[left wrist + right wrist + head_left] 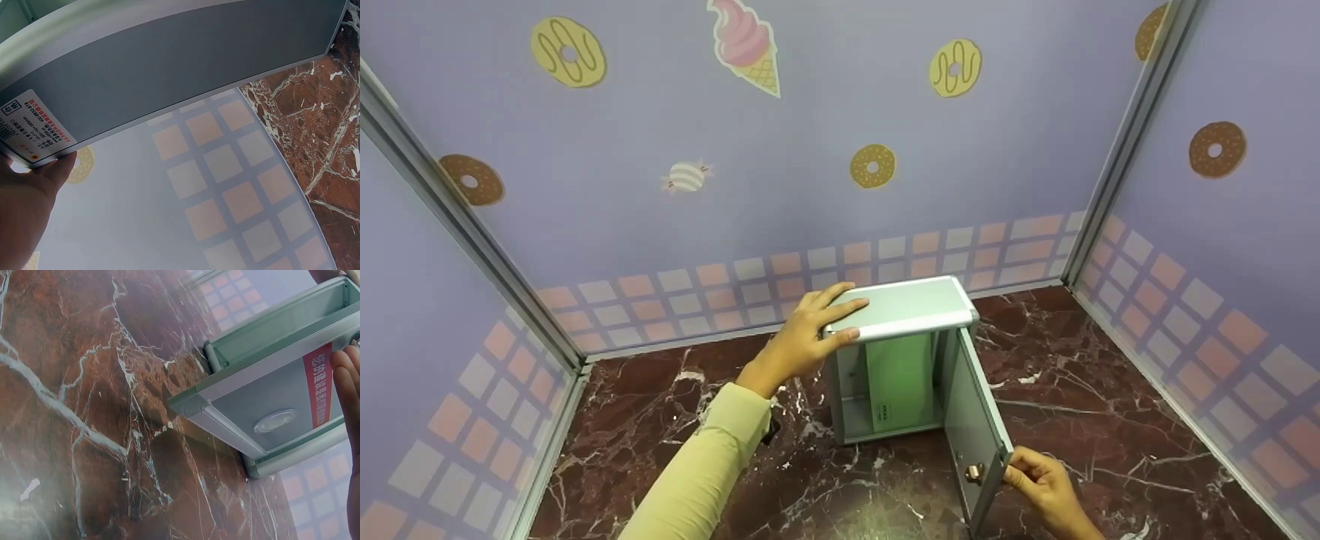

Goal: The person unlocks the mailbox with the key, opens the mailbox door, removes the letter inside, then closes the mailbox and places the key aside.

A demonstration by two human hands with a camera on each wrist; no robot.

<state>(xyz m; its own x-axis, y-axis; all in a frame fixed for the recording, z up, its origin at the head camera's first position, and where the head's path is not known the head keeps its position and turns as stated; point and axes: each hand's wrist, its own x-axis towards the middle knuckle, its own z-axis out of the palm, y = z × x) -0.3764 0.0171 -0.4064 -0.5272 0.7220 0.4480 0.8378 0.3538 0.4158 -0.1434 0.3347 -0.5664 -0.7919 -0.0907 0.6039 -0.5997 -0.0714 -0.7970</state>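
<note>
A small metal suggestion box stands upright on the marbled floor, its front door swung out toward me. Inside shows a light green panel with a small printed label. My left hand rests on the box's top left corner, fingers spread over the lid and thumb at the front edge. In the left wrist view a white label lies on the grey side. At the door's free edge, my right hand pinches it with thumb and fingers near a brass lock. The door's outer face carries a red strip.
The dark red marbled floor surrounds the box. A lilac wall with sweet and doughnut pictures stands behind it, and side walls flank it. Metal posts mark the corners.
</note>
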